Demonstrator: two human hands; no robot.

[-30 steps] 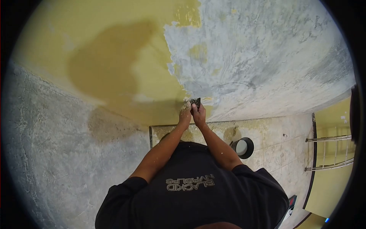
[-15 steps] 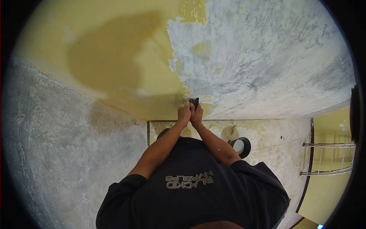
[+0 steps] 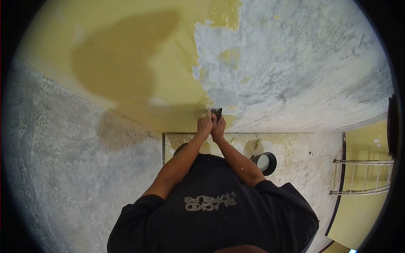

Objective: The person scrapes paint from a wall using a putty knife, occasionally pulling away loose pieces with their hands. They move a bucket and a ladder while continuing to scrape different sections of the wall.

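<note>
Both my hands are together low on the wall, closed around a scraper (image 3: 217,112) with a dark blade edge. My left hand (image 3: 204,123), flecked with pale bits, is on the left side of it. Against it on the right, my right hand (image 3: 218,127) grips the same tool. The scraper's handle is hidden by my fingers. Its blade is at the wall, near the lower end of the ragged border between yellow paint (image 3: 177,84) and the bare grey-white surface (image 3: 270,71).
A dark round bucket (image 3: 272,164) with something whitish inside stands on the tiled floor (image 3: 299,156), right of my right forearm. Farther right is a metal ladder-like frame (image 3: 367,177). A rough grey wall (image 3: 63,156) rises on the left.
The view has shifted slightly, so the paint border appears a little farther right. Both hands keep their grip on the scraper, with its blade slightly more tilted.
</note>
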